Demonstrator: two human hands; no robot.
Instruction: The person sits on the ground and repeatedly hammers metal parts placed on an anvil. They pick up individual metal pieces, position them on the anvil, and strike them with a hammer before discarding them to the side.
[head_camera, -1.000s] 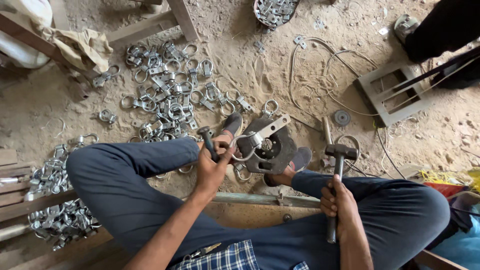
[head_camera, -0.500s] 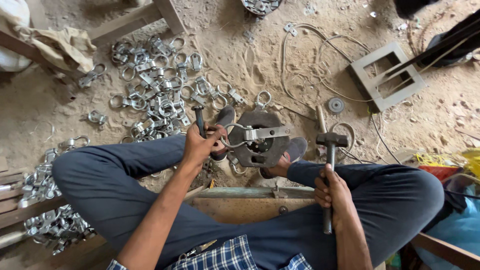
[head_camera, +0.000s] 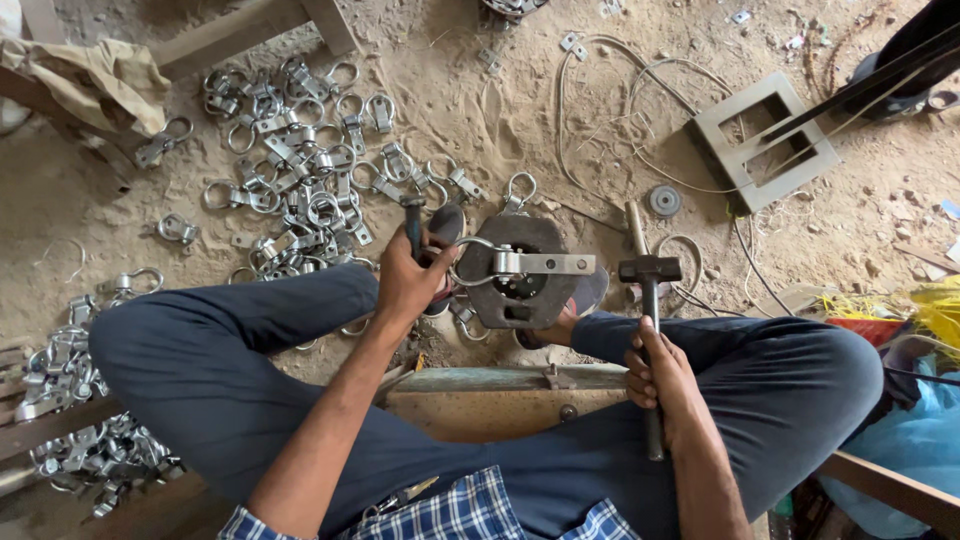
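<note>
Lying across a dark metal block (head_camera: 520, 275) on the sandy floor (head_camera: 520, 110), a metal ring clamp (head_camera: 510, 263) runs left to right, its flat strap pointing right. The left hand (head_camera: 408, 280) grips a dark upright tool (head_camera: 413, 222) at the ring end. The right hand (head_camera: 662, 385) is closed around a hammer (head_camera: 650, 290), head pointing away. Finished clamps (head_camera: 290, 170) are heaped to the left; the tool's tip is hidden.
</note>
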